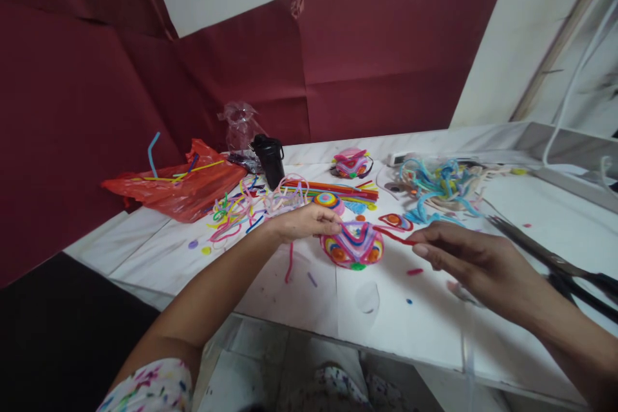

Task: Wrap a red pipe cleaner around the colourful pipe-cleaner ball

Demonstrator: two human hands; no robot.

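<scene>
Between my hands is a colourful mask [358, 246] covered with rows of fuzzy pipe cleaners in pink, blue, yellow and orange, with a green spot at its lower edge. My left hand [309, 221] pinches the mask's upper left edge. To the right, my right hand [466, 257] is closed on a red pipe cleaner [396, 236], which stretches from the fingers to the mask's upper right side. Just behind the mask lie a round striped piece [328, 202] and a small eye-shaped piece [396, 222].
Large black-handled scissors [555, 257] lie at the right. Behind stand a black bottle [269, 161] and a second decorated mask [351, 164]. Pipe cleaners lie in a straight bundle [333, 190], in a blue tangle [439, 183] and on a red plastic bag [183, 190].
</scene>
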